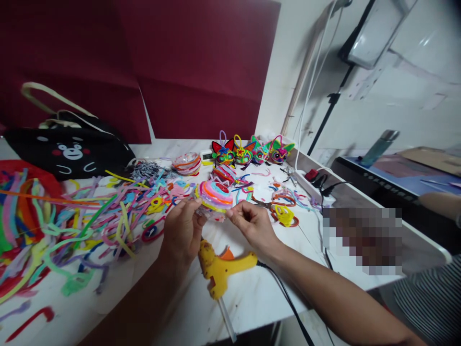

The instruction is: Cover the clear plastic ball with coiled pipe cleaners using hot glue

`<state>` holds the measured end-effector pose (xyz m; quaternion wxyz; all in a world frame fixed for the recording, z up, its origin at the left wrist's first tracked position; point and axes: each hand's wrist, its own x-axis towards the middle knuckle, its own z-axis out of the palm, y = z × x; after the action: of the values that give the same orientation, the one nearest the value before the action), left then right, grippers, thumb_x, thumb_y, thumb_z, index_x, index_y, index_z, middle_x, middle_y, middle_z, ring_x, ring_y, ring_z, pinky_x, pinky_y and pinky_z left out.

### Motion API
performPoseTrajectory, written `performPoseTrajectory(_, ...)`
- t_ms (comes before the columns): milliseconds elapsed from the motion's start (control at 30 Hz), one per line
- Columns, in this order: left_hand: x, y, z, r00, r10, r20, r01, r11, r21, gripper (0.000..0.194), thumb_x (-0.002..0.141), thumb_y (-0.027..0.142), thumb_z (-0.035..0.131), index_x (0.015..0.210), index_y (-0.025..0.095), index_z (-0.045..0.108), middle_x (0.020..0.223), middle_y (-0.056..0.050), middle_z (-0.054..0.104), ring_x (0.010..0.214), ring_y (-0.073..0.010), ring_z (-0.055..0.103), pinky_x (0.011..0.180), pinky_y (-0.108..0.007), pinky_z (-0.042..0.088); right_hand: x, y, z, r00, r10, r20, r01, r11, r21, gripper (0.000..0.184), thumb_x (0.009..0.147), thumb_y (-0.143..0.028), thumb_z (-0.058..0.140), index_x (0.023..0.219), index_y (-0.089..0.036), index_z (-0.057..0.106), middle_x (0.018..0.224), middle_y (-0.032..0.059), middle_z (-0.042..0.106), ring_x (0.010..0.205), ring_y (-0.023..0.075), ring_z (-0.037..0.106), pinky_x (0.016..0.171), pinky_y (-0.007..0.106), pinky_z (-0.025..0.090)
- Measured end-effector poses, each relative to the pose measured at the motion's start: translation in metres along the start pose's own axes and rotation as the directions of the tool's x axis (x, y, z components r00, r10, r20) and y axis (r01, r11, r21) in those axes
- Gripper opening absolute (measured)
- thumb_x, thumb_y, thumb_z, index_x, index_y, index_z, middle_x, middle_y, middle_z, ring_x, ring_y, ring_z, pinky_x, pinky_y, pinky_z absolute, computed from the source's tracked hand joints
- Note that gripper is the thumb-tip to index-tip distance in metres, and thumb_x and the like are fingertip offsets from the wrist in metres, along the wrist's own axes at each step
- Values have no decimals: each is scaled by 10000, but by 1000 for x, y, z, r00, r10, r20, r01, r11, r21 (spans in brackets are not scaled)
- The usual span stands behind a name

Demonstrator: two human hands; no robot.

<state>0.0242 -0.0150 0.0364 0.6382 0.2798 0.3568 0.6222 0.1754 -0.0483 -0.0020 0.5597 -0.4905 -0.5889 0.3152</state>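
Note:
A clear plastic ball (pixel 215 197) is partly covered in bands of fuzzy pipe cleaner in red, blue, pink, orange and yellow. My left hand (pixel 183 228) grips it from the left, fingers closed round its side. At the ball's lower right edge, my right hand (pixel 254 226) pinches where the yellow pipe cleaner (pixel 205 199) ends; the fingertips hide that end. Below both hands lies a yellow hot glue gun (pixel 223 266) on its side, with a clear glue stick (pixel 226 319) sticking out of its back and a black cable leading away.
Loose pipe cleaners (pixel 108 216) cover the table's left side. Behind stand two more wrapped pieces, one a bowl shape (pixel 186 163), and several finished cat-like heads (pixel 243 153). Orange-handled scissors (pixel 284 197) lie right. A black bag (pixel 72 149) stands back left; another person's striped clothing (pixel 428 298) shows right.

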Motion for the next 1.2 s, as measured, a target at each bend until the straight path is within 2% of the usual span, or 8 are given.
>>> performPoseTrajectory(233,1,4,5,992,-102,-68,100,994,-30,256,804,36,601,601,186,642,607,36,611,534,-80,547,460,-136,427,2,-2,-1,996,88,6,-88,992,90,399,769,-554,746,726,-181,613,566,-63,453,512,88,355,492,239,255)
performPoseTrajectory(400,2,7,7,986,-142,-83,137,989,-60,335,855,12,550,580,179,642,602,40,637,518,-65,557,456,-123,428,2,-3,-1,993,114,8,-114,979,169,378,724,-521,806,738,-192,622,558,-54,502,518,103,419,501,237,306)
performPoseTrajectory(700,6,10,5,975,-211,-69,203,974,-102,290,890,17,498,687,160,646,659,24,685,556,-76,629,506,-130,493,3,-3,-1,991,131,4,-126,948,291,409,668,-434,868,839,-214,568,621,-55,586,564,116,525,566,244,408)
performPoseTrajectory(800,7,11,4,977,-207,-47,201,974,-108,232,871,17,503,779,156,665,679,9,702,557,-92,636,499,-140,499,6,-2,-4,991,120,-53,-102,962,255,489,607,-396,905,911,-227,562,717,-57,574,612,112,527,578,238,434)
performPoseTrajectory(900,8,11,3,975,-218,-28,214,970,-112,214,855,22,505,854,155,673,674,4,703,565,-102,646,500,-142,503,10,-1,-9,989,125,-78,-107,975,196,612,535,-375,934,1004,-238,566,922,-25,587,642,97,499,564,233,446)
performPoseTrajectory(1033,8,11,2,966,-256,27,257,959,-116,215,854,27,503,894,139,683,690,-7,711,589,-109,660,548,-153,531,15,2,-14,997,77,19,-79,986,147,697,560,-391,920,1140,-248,561,1197,57,619,907,172,606,686,270,501)
performPoseTrajectory(1100,8,11,1,961,-271,59,276,955,-109,225,866,34,484,903,113,691,719,-34,727,594,-114,660,563,-164,543,15,2,-15,994,46,100,-65,980,190,721,603,-409,899,1209,-253,542,1246,84,638,1075,227,622,776,306,524)
performPoseTrajectory(1200,7,10,1,956,-281,86,289,952,-104,256,880,38,452,925,85,699,758,-62,744,616,-117,669,582,-171,554,14,2,-14,985,17,173,-60,968,244,706,657,-431,870,1253,-258,534,1276,95,658,1151,254,635,884,365,533)
